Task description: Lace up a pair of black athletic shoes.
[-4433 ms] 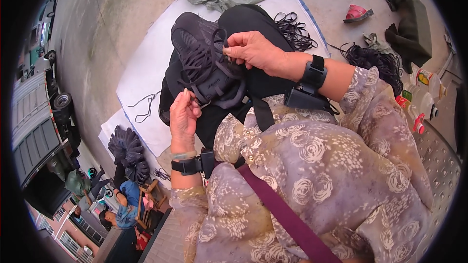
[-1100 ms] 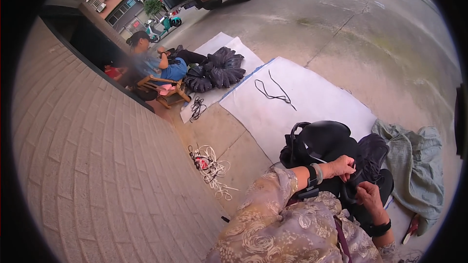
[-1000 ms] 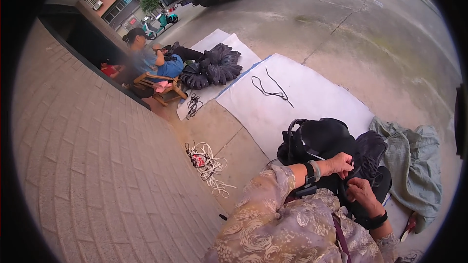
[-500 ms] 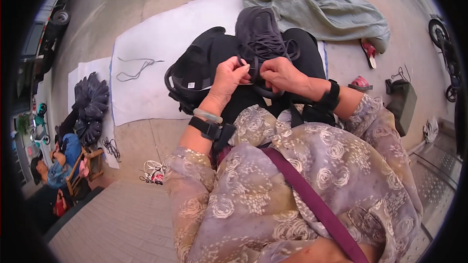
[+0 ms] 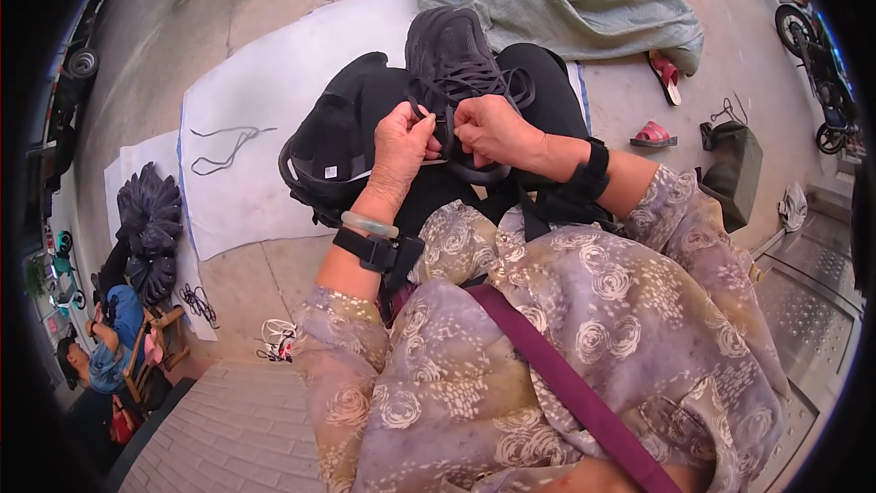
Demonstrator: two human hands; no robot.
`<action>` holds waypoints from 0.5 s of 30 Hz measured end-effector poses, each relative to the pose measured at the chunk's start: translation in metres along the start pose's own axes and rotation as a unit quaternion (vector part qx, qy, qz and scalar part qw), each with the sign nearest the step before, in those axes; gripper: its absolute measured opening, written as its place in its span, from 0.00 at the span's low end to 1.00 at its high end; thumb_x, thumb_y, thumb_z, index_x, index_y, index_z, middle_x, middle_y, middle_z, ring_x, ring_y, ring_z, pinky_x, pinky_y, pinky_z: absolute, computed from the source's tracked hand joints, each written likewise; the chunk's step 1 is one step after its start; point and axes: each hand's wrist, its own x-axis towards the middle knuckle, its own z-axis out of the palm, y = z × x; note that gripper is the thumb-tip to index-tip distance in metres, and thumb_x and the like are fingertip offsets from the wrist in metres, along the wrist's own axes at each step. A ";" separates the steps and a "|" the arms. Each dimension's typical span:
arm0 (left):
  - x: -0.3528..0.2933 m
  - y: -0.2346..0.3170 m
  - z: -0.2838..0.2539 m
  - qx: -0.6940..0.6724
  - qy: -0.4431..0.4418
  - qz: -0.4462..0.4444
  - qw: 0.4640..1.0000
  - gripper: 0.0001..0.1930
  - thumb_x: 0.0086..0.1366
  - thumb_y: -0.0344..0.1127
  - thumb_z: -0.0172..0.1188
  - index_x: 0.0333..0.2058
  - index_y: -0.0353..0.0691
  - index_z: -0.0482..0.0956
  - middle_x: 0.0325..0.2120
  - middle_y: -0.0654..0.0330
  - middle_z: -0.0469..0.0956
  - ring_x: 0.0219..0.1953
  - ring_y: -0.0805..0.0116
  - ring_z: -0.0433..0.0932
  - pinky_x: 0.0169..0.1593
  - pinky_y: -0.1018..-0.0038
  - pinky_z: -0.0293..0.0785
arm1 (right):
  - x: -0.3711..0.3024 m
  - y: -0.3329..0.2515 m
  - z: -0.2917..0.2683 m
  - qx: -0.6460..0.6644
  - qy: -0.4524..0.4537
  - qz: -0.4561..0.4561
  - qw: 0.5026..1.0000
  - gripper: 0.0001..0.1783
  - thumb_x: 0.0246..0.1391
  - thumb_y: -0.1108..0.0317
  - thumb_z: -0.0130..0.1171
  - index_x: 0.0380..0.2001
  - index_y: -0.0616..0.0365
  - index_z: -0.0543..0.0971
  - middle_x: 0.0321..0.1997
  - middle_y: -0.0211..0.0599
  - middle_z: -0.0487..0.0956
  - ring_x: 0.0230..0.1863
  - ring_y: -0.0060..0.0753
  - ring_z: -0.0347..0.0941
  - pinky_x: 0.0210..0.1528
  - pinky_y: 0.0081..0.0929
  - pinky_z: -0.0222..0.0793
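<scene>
A dark sneaker (image 5: 449, 41) rests on my black-clad lap, toe pointing away, its dark laces (image 5: 479, 78) looping loosely over the upper on the right. At the ankle end of the shoe, my left hand (image 5: 402, 141) pinches a dark lace between thumb and fingers. Beside it, my right hand (image 5: 495, 134) is closed in a pinch at the lace by the top eyelets; its fingertips partly cover what they grip. Left of the shoe lies a black fabric item (image 5: 333, 141) with a small white tag; I cannot tell its kind.
A white sheet (image 5: 246, 82) with a loose grey lace (image 5: 228, 151) lies under and ahead of me. Beyond it is a crumpled grey-green cloth (image 5: 584, 9). Red slippers (image 5: 654, 135) sit to the right. Another person (image 5: 109, 347) sits at left near a pile of dark shoes (image 5: 151, 219).
The whole scene has shifted slightly left in view as my head moved. Both hands stay at the shoe's lace, with only small finger movement.
</scene>
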 end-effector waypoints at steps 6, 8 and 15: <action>0.003 0.005 0.002 0.153 0.075 0.127 0.977 0.05 0.56 0.28 0.56 0.24 0.35 0.70 0.15 0.59 0.72 0.15 0.74 0.73 0.20 0.77 0.70 | 0.003 0.000 0.008 0.059 0.068 -0.055 0.994 0.01 0.48 0.78 0.49 0.25 0.65 0.68 0.16 0.34 0.71 0.12 0.24 0.69 0.12 0.21 0.64; 0.009 0.001 0.014 0.279 0.109 0.284 0.911 0.06 0.50 0.27 0.57 0.23 0.33 0.69 0.19 0.43 0.71 0.24 0.44 0.73 0.26 0.61 0.69 | 0.002 0.011 0.005 0.077 0.069 -0.041 0.994 0.02 0.48 0.80 0.47 0.28 0.64 0.68 0.17 0.34 0.71 0.12 0.22 0.67 0.11 0.19 0.62; -0.004 -0.007 0.016 0.121 0.083 0.142 0.979 0.09 0.53 0.29 0.60 0.19 0.34 0.70 0.12 0.63 0.70 0.14 0.81 0.69 0.16 0.78 0.65 | 0.004 0.029 0.007 0.112 0.029 -0.083 0.990 0.04 0.49 0.81 0.46 0.29 0.63 0.68 0.17 0.32 0.71 0.11 0.21 0.67 0.11 0.17 0.62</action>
